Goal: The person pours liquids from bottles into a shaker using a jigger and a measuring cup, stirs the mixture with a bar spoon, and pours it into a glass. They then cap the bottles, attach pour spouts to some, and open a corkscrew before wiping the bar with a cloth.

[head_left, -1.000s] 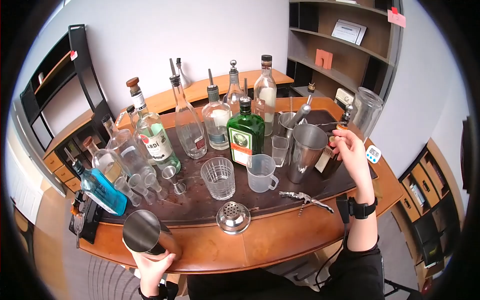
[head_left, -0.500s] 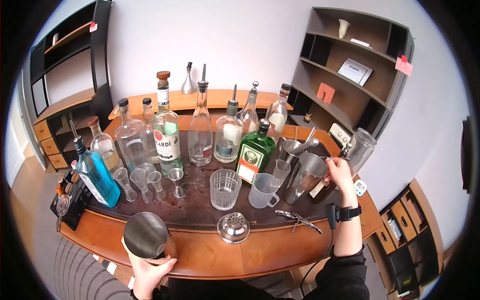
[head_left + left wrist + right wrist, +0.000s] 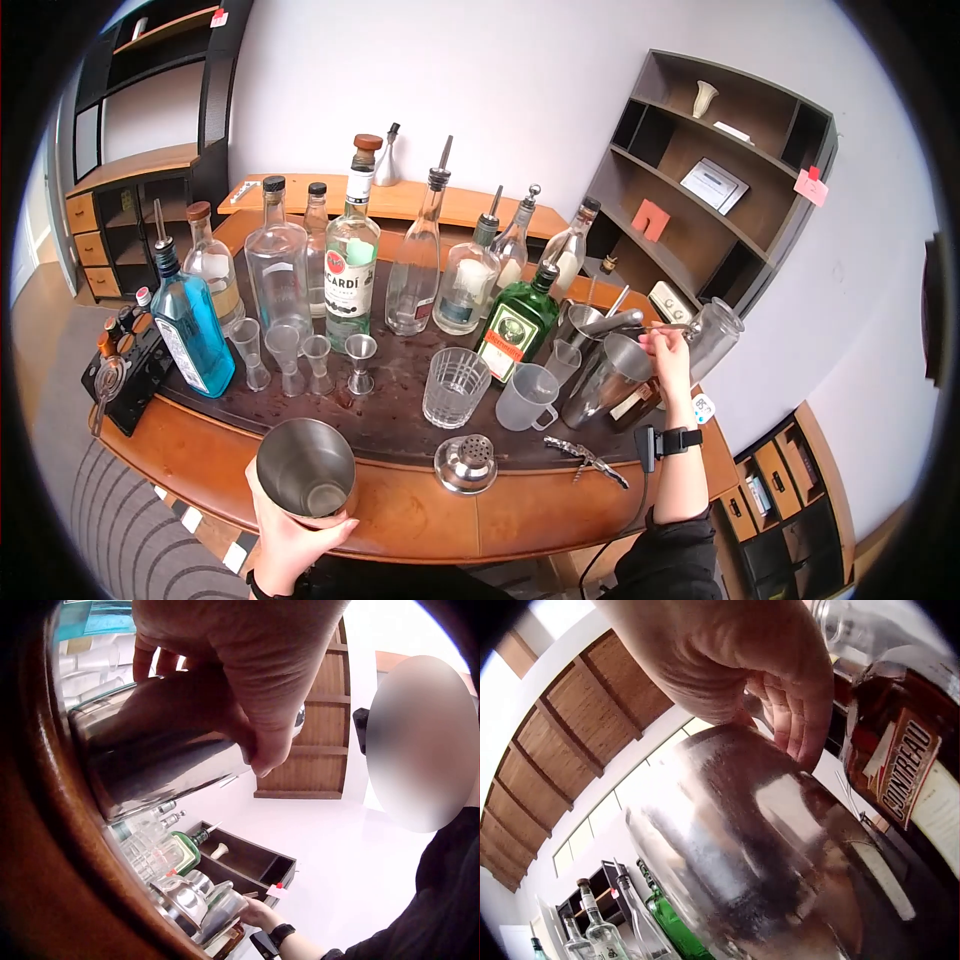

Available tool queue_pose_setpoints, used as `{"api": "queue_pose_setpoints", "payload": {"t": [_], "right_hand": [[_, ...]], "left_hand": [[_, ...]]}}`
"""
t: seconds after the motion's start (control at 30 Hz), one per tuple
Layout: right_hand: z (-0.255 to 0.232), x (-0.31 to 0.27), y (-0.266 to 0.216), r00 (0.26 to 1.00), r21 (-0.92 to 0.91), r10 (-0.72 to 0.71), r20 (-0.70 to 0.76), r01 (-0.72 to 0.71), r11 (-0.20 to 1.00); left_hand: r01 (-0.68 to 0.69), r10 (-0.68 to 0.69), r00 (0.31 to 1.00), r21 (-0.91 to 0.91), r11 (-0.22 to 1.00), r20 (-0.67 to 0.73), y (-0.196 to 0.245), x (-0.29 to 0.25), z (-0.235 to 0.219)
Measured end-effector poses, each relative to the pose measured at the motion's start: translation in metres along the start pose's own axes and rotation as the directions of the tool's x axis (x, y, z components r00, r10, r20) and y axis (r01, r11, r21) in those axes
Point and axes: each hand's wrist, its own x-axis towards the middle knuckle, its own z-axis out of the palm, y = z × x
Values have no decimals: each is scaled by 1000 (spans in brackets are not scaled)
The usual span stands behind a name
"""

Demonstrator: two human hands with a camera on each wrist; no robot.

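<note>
My left hand (image 3: 285, 535) grips a metal shaker tin (image 3: 310, 462) low at the near left of the table, its mouth turned toward the head camera. In the left wrist view, fingers and thumb wrap the tin's (image 3: 165, 757) side. My right hand (image 3: 672, 365) is at the far right, fingers bent right at the rim of a second, standing metal tin (image 3: 610, 385). The right wrist view has that tin (image 3: 735, 832) filling the middle, with a Cointreau bottle (image 3: 907, 765) beside it. I cannot tell what the right fingertips hold; they are partly hidden behind the tin.
A strainer cap (image 3: 466, 466) and a corkscrew (image 3: 588, 462) lie near the front. Behind are a cut glass (image 3: 455, 390), a plastic measuring jug (image 3: 527, 400), a green bottle (image 3: 515, 330), a Bacardi bottle (image 3: 350, 270) and a blue bottle (image 3: 190, 330). Several jiggers stand at left.
My right hand has come down from beside the bottle neck to the standing tin's rim. The left hand still holds its tin, mouth showing more. The head view has shifted.
</note>
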Motion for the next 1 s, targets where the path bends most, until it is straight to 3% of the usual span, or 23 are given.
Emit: {"api": "queue_pose_setpoints", "payload": {"t": [0.13, 0.27, 0.33, 0.37, 0.47, 0.53, 0.63, 0.7, 0.8, 0.87, 0.93, 1.0], "right_hand": [[15, 14, -23, 999, 34, -39, 22, 38, 999], [18, 30, -35, 992, -147, -116, 50, 122, 982], [18, 30, -52, 953, -157, -301, -31, 292, 943], [14, 30, -63, 951, -99, -306, -37, 301, 949], [-7, 37, -87, 900, -70, -426, -88, 421, 904], [-18, 27, -117, 853, -156, -494, -168, 472, 868], [-34, 5, -156, 749, -173, -615, -246, 591, 788], [-40, -15, -179, 683, -154, -667, -299, 655, 740], [-41, -43, -197, 636, -72, -678, -368, 708, 703], [-38, -57, -202, 654, 89, -676, -339, 738, 669], [-20, -81, -212, 717, 346, -661, -222, 692, 634], [17, -107, -224, 718, 401, -665, -204, 681, 613]], "left_hand": [[-5, 5, 1000, -44, 999, -12, 0, 1, 1], [-31, 31, 1000, -4, 1000, 5, 2, 2, 0], [-28, 28, 1000, -4, 1000, 6, 3, 2, 0], [-28, 28, 1000, 2, 1000, 4, 4, 2, 0], [-18, 18, 1000, -5, 1000, -9, 4, 2, 1], [-6, 5, 1000, -20, 1000, -24, 2, 1, 2], [-30, 30, 999, -19, 999, -24, -1, 2, 3], [-19, 14, 999, -152, 988, -31, 0, 3, 6], [-31, 27, 999, -149, 988, -29, 0, 4, 6], [-76, 74, 997, -118, 990, -23, 2, 5, 5], [-133, 133, 991, -58, 989, -3, 1, 7, 2], [-155, 155, 988, -3, 988, -10, -2, 6, 1]]}}
